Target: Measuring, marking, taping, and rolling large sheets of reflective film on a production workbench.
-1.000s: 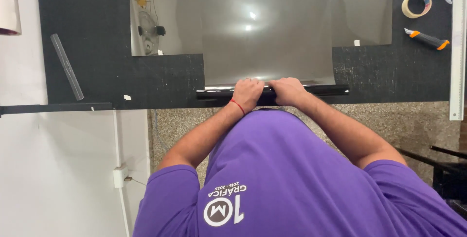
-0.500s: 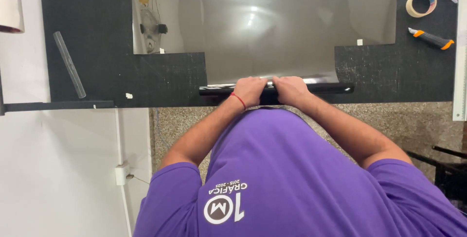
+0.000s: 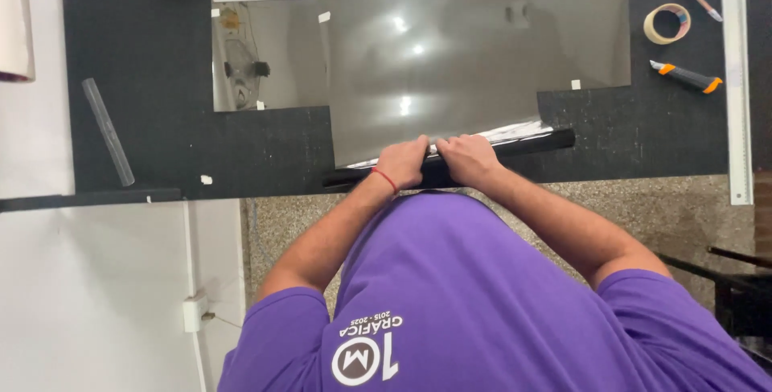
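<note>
Both your hands, left hand [image 3: 404, 160] and right hand [image 3: 469, 158], clamp the dark film roll [image 3: 450, 160] at center frame (table edge); tape ring [image 3: 667, 23], utility knife [image 3: 686, 77] upper right, long ruler [image 3: 736, 78] along the right edge.

Shiny film, partly rolled up

A big, shiny grey sheet of film [image 3: 450, 54] lies flat on the black table. Its near edge is wound into a long, thin dark roll [image 3: 527, 144] lying left to right, at the table's near edge.
</note>
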